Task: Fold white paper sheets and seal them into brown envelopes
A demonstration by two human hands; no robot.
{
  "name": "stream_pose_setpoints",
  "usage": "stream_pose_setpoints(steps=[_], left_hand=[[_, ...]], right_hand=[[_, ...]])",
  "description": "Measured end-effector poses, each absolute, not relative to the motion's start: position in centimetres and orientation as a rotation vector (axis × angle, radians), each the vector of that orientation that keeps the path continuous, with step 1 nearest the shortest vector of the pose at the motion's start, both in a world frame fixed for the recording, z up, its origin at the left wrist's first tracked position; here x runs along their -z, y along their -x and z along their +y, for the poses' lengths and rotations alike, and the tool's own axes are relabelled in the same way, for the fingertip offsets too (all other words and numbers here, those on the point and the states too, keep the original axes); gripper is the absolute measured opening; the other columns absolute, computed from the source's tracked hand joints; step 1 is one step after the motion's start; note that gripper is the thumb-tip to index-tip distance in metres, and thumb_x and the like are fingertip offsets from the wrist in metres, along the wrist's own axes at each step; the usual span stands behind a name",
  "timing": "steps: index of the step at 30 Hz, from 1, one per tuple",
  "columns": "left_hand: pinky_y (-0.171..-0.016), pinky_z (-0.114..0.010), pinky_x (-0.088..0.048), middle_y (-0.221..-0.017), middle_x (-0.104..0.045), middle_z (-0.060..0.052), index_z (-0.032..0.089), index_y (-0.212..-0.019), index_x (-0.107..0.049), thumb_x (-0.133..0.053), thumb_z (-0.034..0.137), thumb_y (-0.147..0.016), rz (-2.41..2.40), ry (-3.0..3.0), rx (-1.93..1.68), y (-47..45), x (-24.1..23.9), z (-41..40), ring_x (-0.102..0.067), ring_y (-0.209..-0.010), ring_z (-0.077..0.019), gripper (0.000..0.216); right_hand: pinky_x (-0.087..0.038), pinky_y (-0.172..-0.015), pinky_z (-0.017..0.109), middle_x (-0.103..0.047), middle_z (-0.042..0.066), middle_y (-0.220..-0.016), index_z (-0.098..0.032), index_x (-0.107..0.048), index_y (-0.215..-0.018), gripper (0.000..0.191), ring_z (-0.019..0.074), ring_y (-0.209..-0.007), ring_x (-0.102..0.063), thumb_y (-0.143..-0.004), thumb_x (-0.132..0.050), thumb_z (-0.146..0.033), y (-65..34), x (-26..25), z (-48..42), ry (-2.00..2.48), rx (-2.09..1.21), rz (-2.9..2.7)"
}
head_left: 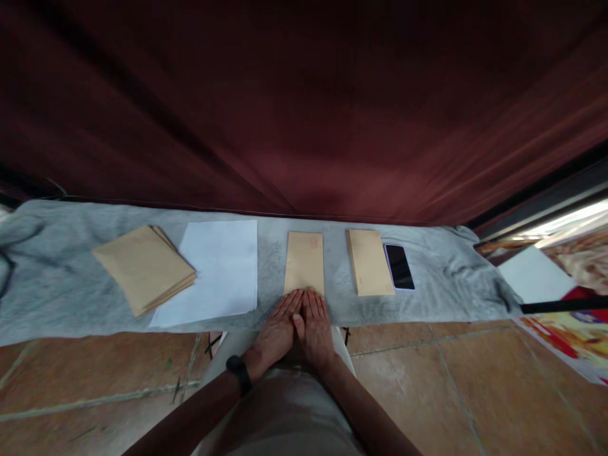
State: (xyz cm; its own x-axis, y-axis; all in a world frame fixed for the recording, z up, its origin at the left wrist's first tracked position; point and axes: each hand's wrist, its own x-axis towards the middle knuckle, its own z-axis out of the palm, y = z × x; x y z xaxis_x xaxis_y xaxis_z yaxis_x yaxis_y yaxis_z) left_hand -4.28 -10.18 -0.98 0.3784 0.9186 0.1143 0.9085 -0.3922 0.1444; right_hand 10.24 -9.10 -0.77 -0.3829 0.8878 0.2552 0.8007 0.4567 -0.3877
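Note:
A brown paper envelope (pixel 304 260) lies upright in front of me on the grey cloth (pixel 437 272), with a small reddish mark near its top right corner. My left hand (pixel 279 326) rests flat on its near end, fingers stretched out. Beside it, my right hand (pixel 313 326) lies flat on the same end, the two hands touching at the fingertips. Both hands hold nothing, and they cover the envelope's near edge. To the right is a stack of brown envelopes (pixel 370 263).
At the left, a fanned pile of larger brown envelopes (pixel 145 269) overlaps white paper sheets (pixel 221 266). A phone (pixel 399 266) with a dark screen lies beside the right stack. A dark red curtain (pixel 304 126) hangs behind the cloth. Tiled floor (pixel 408 386) shows below.

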Motion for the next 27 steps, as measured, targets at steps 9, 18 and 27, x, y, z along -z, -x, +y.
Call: stream_pose_setpoints(steps=[9, 18, 27], left_hand=[[-0.123, -0.040, -0.034, -0.158, -0.046, -0.014, 0.012, -0.156, -0.038, -0.034, 0.022, -0.101, 1.606, -2.613, -0.404, 6.5, 0.2, -8.6, -0.041, -0.148, -0.0201, 0.055], [-0.122, -0.044, -0.033, -0.160, -0.042, -0.019, 0.008, -0.154, -0.038, -0.039, 0.031, -0.103, 1.488, -2.672, -0.403, 4.0, -0.2, 1.5, -0.036, -0.151, -0.0223, 0.056], [-0.126, -0.044, -0.025, -0.161, -0.039, -0.018, 0.008, -0.153, -0.040, -0.038, 0.044, -0.103, 1.583, -2.668, -0.340, 2.5, 0.4, 8.3, -0.033, -0.152, -0.0239, 0.061]], right_hand=[[-0.039, -0.121, 0.049, -0.039, 0.015, -0.162, -0.012, -0.029, -0.160, 0.059, 0.0262, -0.152, -0.034, -0.106, -0.041, -0.033, -11.9, 1.7, -8.9, 1.278, -0.177, -2.346], [-0.045, -0.116, 0.052, -0.056, 0.014, -0.149, -0.013, -0.043, -0.154, 0.053, 0.0285, -0.145, -0.045, -0.102, -0.045, -0.024, -10.9, 2.5, -9.2, 1.277, -0.088, -2.237], [-0.042, -0.119, 0.047, -0.044, 0.013, -0.159, -0.015, -0.029, -0.161, 0.062, 0.0264, -0.148, -0.040, -0.104, -0.047, -0.030, -11.0, 1.1, -9.1, 1.350, -0.115, -2.323]])
